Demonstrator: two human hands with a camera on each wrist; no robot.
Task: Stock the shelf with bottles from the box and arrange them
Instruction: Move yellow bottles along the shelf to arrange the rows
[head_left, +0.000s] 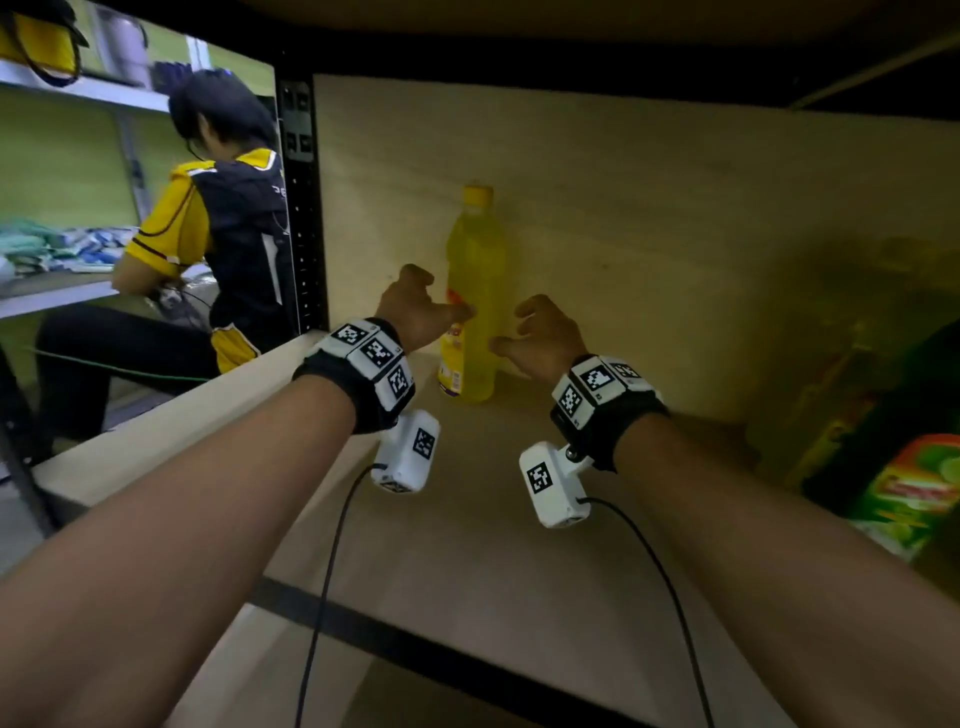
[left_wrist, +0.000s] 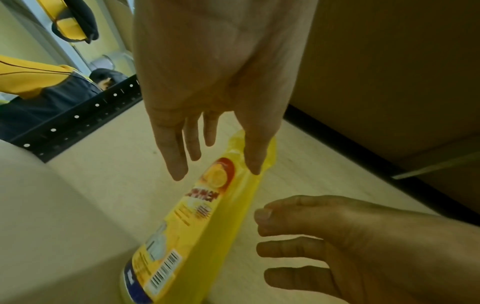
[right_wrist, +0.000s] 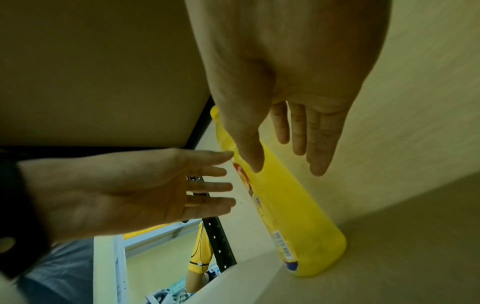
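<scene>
A yellow bottle (head_left: 475, 291) with a yellow cap and a red-and-yellow label stands upright on the wooden shelf board (head_left: 467, 545), near the back left corner. My left hand (head_left: 436, 299) is at its left side with straight, spread fingers; their tips reach the label, and I cannot tell whether they touch it. My right hand (head_left: 511, 327) hovers just right of the bottle, fingers relaxed and holding nothing. The left wrist view shows the bottle (left_wrist: 207, 216) below my left hand (left_wrist: 215, 171). In the right wrist view my right hand (right_wrist: 287, 168) hangs above the bottle (right_wrist: 293, 205).
Blurred green-labelled bottles (head_left: 914, 493) stand at the shelf's right end. The wooden back panel (head_left: 649, 234) is close behind the bottle, and another shelf lies overhead. A black perforated upright (head_left: 304, 208) bounds the left side. A person in a yellow and black shirt (head_left: 223, 234) works beyond it.
</scene>
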